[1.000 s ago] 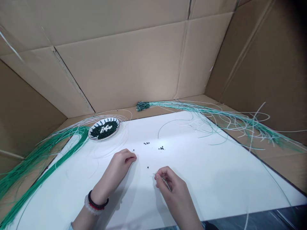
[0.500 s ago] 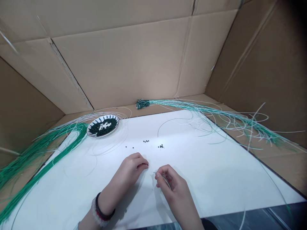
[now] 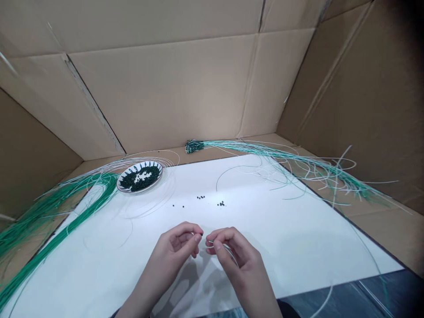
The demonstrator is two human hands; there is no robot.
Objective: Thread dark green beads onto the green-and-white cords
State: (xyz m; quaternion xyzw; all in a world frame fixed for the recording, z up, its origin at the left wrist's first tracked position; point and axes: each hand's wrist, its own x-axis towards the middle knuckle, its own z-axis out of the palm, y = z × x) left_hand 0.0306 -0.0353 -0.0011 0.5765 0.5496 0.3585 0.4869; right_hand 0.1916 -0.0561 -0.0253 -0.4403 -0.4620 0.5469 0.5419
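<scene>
While the white board (image 3: 308, 247) spread out between tall cardboard walls (image 3: 159, 97), the person's two hands met over its near half, roughly midway between its side edges. Its right edge slanted away from the near right corner, and a broad bare stretch lay between that edge and the right hand (image 3: 238, 258). Towards the left edge the room narrowed, since a long bundle of green strands (image 3: 74, 223) ran slantwise across that side. By the far left corner stood a patterned plate (image 3: 134, 168) holding a ring of dark beads (image 3: 127, 182). Along the far edge, just beyond the board, lay the knotted dark end (image 3: 194, 146) of a second bundle (image 3: 232, 144), whose pale and green strands trailed over the far right corner and past the right edge. Between the hands and the far edge, small beads sat on the board: a short row (image 3: 200, 197), a cluster (image 3: 221, 203) to its right and two single ones (image 3: 178, 206) to its left.

The left hand (image 3: 175, 247) had thumb and forefinger pinched together on one dark bead (image 3: 202, 234), which showed at their tips. The right hand's thumb and forefinger were closed on a pale thread (image 3: 232, 255) that curved back across the palm. A narrow gap separated the two sets of fingertips.
</scene>
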